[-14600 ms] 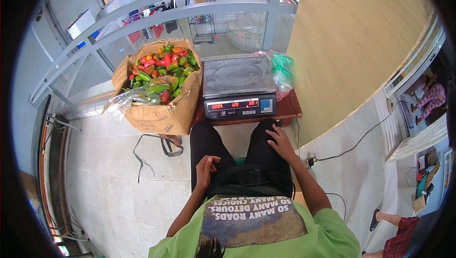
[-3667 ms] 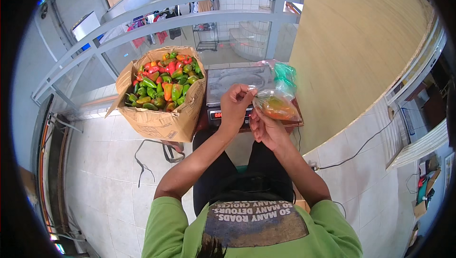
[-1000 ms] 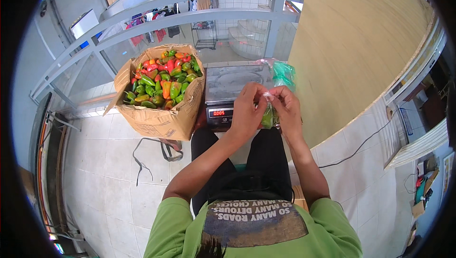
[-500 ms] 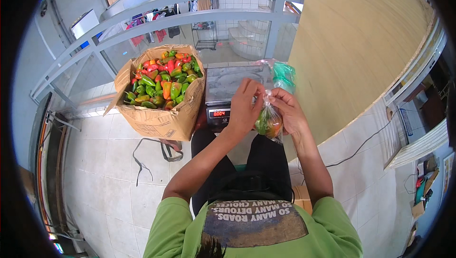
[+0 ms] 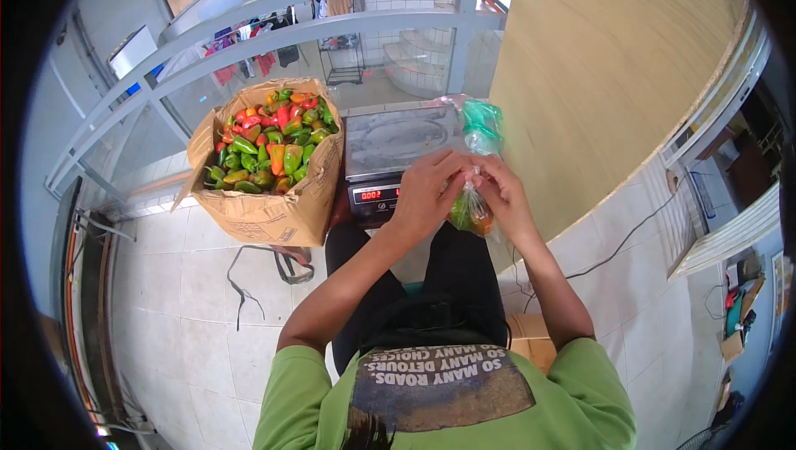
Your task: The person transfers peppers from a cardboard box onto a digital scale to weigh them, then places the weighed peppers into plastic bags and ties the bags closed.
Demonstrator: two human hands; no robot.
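A small clear plastic bag [image 5: 474, 211] with green and orange-red peppers inside hangs over my lap. Both hands pinch its gathered neck: my left hand [image 5: 429, 191] from the left, my right hand [image 5: 504, 195] from the right. Fingertips of the two hands meet at the bag's top, and whether a knot is there is hidden. Just beyond my hands stands a digital scale [image 5: 402, 145] with a bare metal platform and a lit red display. To its left, an open cardboard box [image 5: 274, 220] is heaped with red, green and orange peppers [image 5: 269, 143].
Green and clear plastic bags [image 5: 482, 128] lie right of the scale, beside a tall wooden panel [image 5: 613, 77]. A grey metal railing [image 5: 307, 36] runs behind. Dark straps [image 5: 290, 268] lie on the tiled floor. Another cardboard box [image 5: 531, 341] is beside my right thigh.
My hands have drawn closer together at the bag's neck and dipped slightly forward over it. The whole scene has shifted a little left as the head turned.
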